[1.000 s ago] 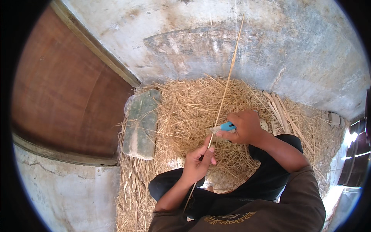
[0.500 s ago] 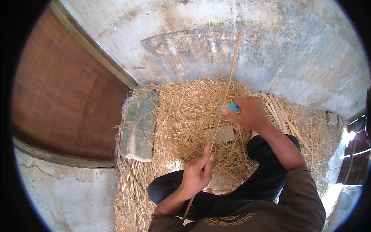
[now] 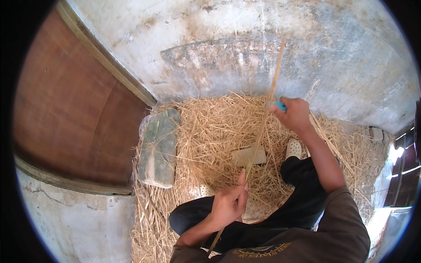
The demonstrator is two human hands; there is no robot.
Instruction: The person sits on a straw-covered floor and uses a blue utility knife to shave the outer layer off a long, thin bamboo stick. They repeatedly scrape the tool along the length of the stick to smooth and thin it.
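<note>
A long, thin strip of pale wood or bamboo (image 3: 276, 74) slants up from my lap toward the wall. My left hand (image 3: 229, 202) is closed round its lower part, thumb pointing up along it, and the tail end shows below the wrist. Farther up, my right hand (image 3: 294, 114) is wrapped round a small blue-handled tool (image 3: 280, 105), whose tip meets the strip. Motion blurs that tip, so I cannot make out its blade.
Straw (image 3: 210, 127) covers the floor. A grey-green slab (image 3: 158, 147) lies at the left, and a small block (image 3: 249, 156) between my legs. Beyond are a stained wall (image 3: 210, 57) and a brown wooden panel (image 3: 74, 105). A pale clog (image 3: 294, 148) is on my right foot.
My right hand and the blue-handled tool have moved up and right along the strip, toward the wall. The strip's far end has swung slightly right, and my left hand has shifted a little right.
</note>
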